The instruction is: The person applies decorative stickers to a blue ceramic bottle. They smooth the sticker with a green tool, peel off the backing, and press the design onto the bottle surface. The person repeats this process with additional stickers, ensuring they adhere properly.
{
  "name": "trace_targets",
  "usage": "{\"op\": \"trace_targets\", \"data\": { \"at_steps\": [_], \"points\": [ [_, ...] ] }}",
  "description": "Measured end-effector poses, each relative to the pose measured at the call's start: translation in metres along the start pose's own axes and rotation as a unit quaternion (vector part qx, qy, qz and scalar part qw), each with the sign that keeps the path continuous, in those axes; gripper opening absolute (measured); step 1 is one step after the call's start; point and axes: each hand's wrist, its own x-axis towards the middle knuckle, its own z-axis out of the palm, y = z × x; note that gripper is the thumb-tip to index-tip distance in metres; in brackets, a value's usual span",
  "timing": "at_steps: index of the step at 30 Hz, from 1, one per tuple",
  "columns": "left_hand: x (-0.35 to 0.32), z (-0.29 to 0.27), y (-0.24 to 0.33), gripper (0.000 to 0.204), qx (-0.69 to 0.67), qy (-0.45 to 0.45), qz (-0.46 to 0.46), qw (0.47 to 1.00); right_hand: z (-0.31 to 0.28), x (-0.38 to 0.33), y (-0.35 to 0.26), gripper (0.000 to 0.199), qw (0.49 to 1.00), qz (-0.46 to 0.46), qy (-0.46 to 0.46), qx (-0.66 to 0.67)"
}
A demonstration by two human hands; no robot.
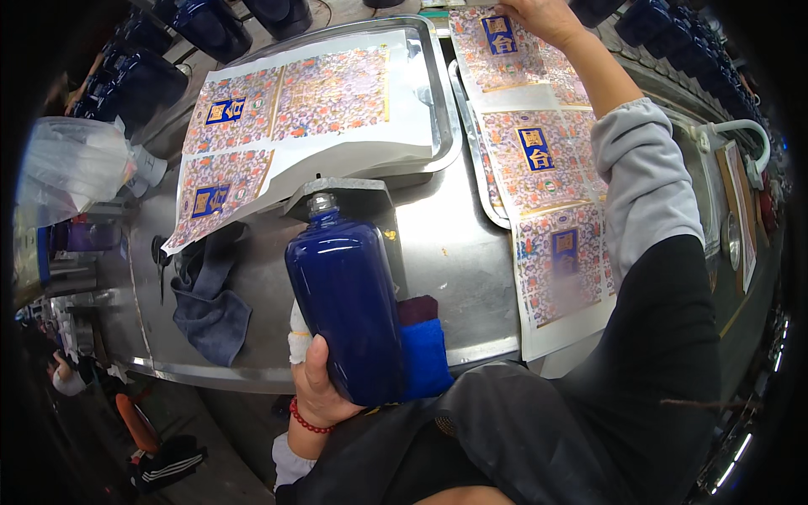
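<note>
We look down on a wide, dull grey steel worktable (471, 252). On its far left a shallow steel tray (446, 109) holds a thick stack of white paper sheets printed with floral label panels (295, 109), the stack overhanging the tray's near edge. To the right a second long strip of the same floral printed label sheets (539, 168) runs from the far edge toward us. Our right hand (543, 17), at the end of a grey sleeve under a black apron, reaches to the far end of that strip and rests on its top sheet; we cannot tell whether the fingers are pinching the paper. Near the table's front edge our left hand (324, 383), with a red bead bracelet and a bandaged finger, is wrapped firmly around the base of a tall glossy dark blue glass bottle (345, 299), held upright and uncapped. Just right of the bottle lies a blue cloth pad (425, 358); a crumpled dark grey rag (210, 303) lies to its left.
</note>
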Motion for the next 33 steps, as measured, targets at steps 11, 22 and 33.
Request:
{"op": "trace_targets", "data": {
  "at_steps": [11, 22, 33],
  "points": [
    [0.008, -0.001, 0.002, 0.117, 0.026, -0.009, 0.03, 0.999, -0.024, 0.021, -0.006, 0.008, 0.998, 0.003, 0.04, -0.05],
    [0.008, -0.006, 0.013, 0.119, 0.133, 0.007, 0.011, 0.991, -0.083, 0.013, -0.011, 0.017, 0.988, 0.075, 0.126, -0.054],
    [0.008, -0.009, 0.02, 0.135, 0.286, 0.02, 0.013, 0.958, -0.141, -0.18, 0.107, 0.04, 0.915, 0.384, 0.048, 0.116]
  ]
}}
